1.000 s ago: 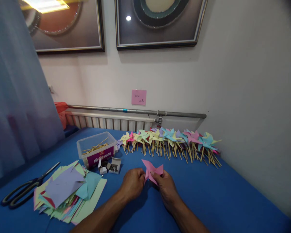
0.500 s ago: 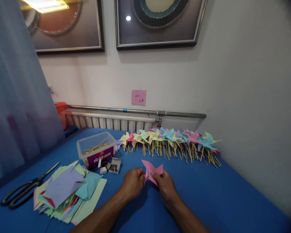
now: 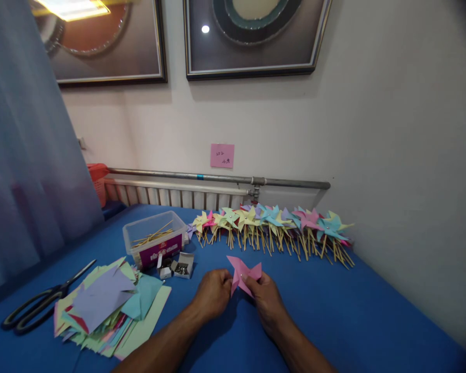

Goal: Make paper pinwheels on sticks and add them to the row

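Note:
A pink paper pinwheel (image 3: 238,271) is held above the blue table (image 3: 357,316) between my two hands. My right hand (image 3: 266,296) is closed on it, the thumb pressing at its centre and the other fingers behind the paper. Up against the pinwheel's left edge, my left hand (image 3: 213,292) is closed with curled fingers; whatever it grips is hidden. A small shiny dot shows at the pinwheel's middle, beside the thumb. No stick can be seen on it from here.
To the left lie a pile of coloured paper pieces (image 3: 103,298) and scissors (image 3: 42,305). Behind them stand a plastic tub (image 3: 155,241) of wooden sticks and small boxes (image 3: 183,267) of metal pins. Many finished pinwheels (image 3: 272,217) line the back by the wall.

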{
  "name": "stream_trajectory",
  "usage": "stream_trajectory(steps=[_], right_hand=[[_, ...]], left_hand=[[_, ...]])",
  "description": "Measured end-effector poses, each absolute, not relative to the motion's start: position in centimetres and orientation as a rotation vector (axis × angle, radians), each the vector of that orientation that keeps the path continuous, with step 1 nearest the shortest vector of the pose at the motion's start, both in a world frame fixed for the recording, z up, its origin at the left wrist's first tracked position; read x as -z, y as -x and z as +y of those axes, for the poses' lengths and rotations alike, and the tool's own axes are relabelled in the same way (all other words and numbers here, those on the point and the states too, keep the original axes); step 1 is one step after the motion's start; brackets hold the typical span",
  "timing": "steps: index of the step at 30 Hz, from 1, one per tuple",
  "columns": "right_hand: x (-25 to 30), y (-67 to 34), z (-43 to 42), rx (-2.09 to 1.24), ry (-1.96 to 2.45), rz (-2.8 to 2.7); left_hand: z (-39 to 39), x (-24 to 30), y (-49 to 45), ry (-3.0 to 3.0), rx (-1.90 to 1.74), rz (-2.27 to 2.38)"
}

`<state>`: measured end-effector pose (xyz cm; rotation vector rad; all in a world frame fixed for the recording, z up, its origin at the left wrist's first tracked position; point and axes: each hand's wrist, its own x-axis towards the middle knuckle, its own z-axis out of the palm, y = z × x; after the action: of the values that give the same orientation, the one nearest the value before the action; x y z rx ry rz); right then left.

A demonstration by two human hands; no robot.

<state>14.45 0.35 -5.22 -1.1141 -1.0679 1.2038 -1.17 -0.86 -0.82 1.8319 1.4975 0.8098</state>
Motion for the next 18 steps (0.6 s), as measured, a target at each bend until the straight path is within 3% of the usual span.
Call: stream_trajectory(steps=[18], right_hand=[[5.98, -14.63, 0.62, -1.187, 1.114, -1.067]], left_hand=[[-0.72, 1.19, 0.87, -1.743, -0.828, 1.462]])
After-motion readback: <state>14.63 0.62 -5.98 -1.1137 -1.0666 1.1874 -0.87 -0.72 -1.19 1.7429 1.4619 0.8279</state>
